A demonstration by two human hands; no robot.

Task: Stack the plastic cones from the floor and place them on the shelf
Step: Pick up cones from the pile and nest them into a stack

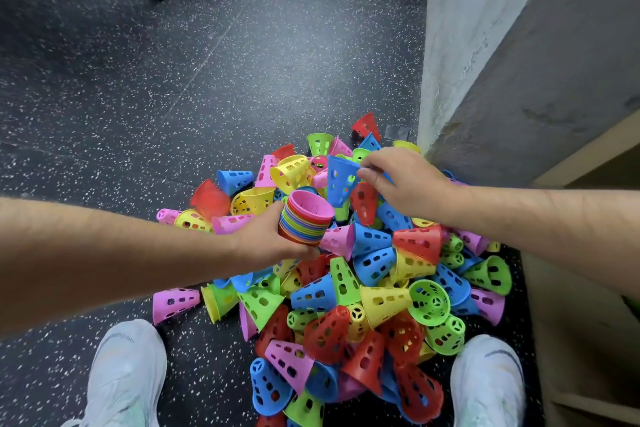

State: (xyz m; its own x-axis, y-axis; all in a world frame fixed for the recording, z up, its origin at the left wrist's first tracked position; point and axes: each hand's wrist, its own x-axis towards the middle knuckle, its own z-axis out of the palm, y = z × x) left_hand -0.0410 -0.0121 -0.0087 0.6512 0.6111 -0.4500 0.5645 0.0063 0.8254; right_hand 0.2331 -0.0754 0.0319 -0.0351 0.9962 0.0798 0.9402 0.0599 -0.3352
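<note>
Closest in, a pair of white sneakers (128, 374) sat on either side of the pile (349, 291) of loose cones, which lay heaped on the floor (207, 80). The cones looked like thin moulded plastic: tapered, with open wide rims and walls full of holes, in pink, blue, yellow, green and red. I'd guess they weigh next to nothing and flex a bit if you squeeze, so the rim is the easy place to grab.

Over the pile's middle, the left hand (266, 236) was wrapped around the nested stack (308, 215), wide ends up. Just past that, over the pile's far side, the right hand (401, 184) was pinching a blue cone (339, 184) by its rim.

Beyond the pile was dark speckled rubber flooring. A rough concrete wall (485, 45) rose at the pile's far right. Couldn't say for sure which bit was the shelf.
</note>
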